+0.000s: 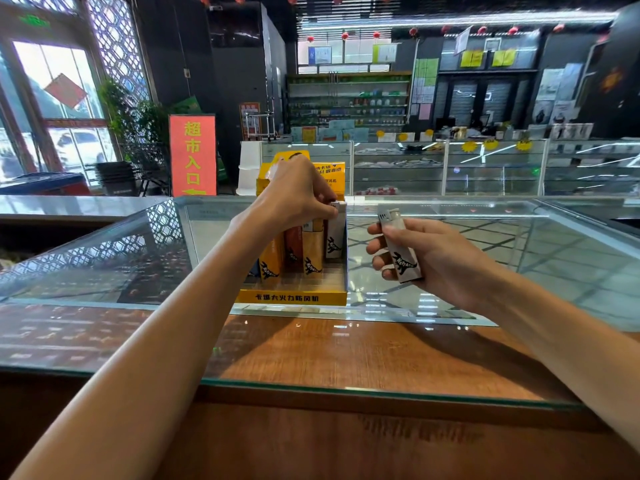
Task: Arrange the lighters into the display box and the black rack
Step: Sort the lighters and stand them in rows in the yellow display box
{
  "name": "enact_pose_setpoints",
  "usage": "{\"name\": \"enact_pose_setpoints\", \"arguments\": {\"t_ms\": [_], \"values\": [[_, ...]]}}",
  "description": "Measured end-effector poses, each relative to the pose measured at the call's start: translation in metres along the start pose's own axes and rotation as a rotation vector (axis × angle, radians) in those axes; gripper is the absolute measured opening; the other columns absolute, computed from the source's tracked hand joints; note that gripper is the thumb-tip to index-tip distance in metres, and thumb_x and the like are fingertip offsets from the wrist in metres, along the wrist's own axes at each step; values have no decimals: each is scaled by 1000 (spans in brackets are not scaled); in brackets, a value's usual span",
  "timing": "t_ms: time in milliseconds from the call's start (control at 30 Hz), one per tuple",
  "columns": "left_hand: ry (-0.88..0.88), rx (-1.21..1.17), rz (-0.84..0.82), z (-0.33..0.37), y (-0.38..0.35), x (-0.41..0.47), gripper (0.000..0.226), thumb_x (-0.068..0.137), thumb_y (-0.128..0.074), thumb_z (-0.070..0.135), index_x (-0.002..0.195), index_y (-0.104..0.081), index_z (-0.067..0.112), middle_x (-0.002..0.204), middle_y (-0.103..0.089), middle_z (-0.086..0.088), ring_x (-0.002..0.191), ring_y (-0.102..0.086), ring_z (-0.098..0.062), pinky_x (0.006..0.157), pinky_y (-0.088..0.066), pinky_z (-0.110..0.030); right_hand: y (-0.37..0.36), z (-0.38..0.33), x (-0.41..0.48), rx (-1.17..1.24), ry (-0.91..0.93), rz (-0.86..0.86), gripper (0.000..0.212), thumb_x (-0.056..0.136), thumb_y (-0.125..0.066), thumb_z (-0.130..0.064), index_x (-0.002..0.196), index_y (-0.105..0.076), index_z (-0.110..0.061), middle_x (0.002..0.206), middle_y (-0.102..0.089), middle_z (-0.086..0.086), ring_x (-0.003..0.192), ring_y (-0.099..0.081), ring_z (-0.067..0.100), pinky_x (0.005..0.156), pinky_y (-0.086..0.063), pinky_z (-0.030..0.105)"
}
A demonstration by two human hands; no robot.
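The left hand (298, 195) is curled downward, its fingertips pinching the metal cap of a white lighter (335, 237), apparently to seat it upright at the end of the row farthest from the left forearm. The right hand (426, 254), just beside it, grips a grey lighter (398, 251) round the body, cap upward and tilted, probably held ready as the next one to go in. Both are flat, slab-shaped pieces with matte bodies, a black kangaroo print and slotted metal tops.

Under the left hand stands the display box (294, 297), yellow printed card with a low front lip and a tall back panel. Its row holds an orange lighter (272, 261), a rust-brown lighter (293, 247) and a tan lighter (312, 252), packed side by side. Something bluish behind the left forearm may be another. The box rests on the desk (346, 358), a glossy glass sheet over wood. No black rack is in view.
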State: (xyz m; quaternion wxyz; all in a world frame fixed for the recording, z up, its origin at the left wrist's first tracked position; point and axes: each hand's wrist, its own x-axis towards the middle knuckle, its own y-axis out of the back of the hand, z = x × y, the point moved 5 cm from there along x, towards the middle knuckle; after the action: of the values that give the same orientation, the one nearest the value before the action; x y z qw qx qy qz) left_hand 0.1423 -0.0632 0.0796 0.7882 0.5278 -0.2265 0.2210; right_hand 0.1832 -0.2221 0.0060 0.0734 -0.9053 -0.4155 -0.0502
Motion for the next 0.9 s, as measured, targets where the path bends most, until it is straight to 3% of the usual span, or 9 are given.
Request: {"name": "enact_pose_setpoints", "arguments": {"t_ms": [67,267,500,633,733,800,867,900], "values": [[-10,-13,-18,1,-1,0,23,73,-78,10,94,-75,3,81,-71,-7,56,-50,-1,51,-41,-4,1,0,-1,-4,-1,3,23,98,-44,-13,113,-57,-2,80,-65,4,70,-61,15,59,-52,23],[-18,-8,-7,1,-1,0,17,70,-80,9,86,-76,5,72,-69,-6,53,-53,-3,50,-43,-5,1,-1,-1,-7,5,0,22,98,-44,-12,112,-57,-1,82,-63,5,71,-59,16,61,-52,24],[-4,14,-39,-4,-7,4,17,72,-80,12,85,-75,2,83,-72,-7,60,-52,2,49,-38,0,0,1,-1,-36,-4,-32,26,95,-48,-14,115,-59,-2,82,-62,4,72,-60,15,63,-53,24],[-30,38,-52,-4,-8,5,17,78,-75,15,88,-75,1,89,-73,-10,67,-57,-4,50,-39,1,0,1,-1,-53,-6,-82,30,90,-51,-17,117,-60,-7,80,-62,2,73,-59,14,65,-52,25],[-78,20,-14,-1,-4,0,20,85,-68,18,94,-73,1,93,-73,-10,61,-55,-1,52,-40,-1,-1,1,-1,-43,3,-102,32,87,-53,-17,116,-60,-5,79,-64,3,71,-59,13,66,-51,24],[-106,-89,8,4,2,-5,24,86,-67,23,98,-73,3,93,-73,-8,66,-61,-5,60,-49,-8,-1,1,0,-58,19,-105,32,85,-55,-18,113,-61,-2,80,-66,4,71,-60,13,66,-51,23],[-134,-251,-55,13,5,-12,27,85,-67,27,99,-73,5,89,-73,-4,76,-68,-14,70,-56,-25,-3,0,0,-71,38,-107,32,84,-56,-17,110,-61,1,82,-68,5,71,-61,12,67,-52,22],[-158,-305,-103,19,4,-16,26,84,-68,26,99,-73,5,89,-73,-2,78,-69,-13,70,-57,-27,-3,0,-1,-75,47,-105,32,83,-57,-16,109,-62,2,83,-68,5,71,-62,11,67,-52,21]]}}
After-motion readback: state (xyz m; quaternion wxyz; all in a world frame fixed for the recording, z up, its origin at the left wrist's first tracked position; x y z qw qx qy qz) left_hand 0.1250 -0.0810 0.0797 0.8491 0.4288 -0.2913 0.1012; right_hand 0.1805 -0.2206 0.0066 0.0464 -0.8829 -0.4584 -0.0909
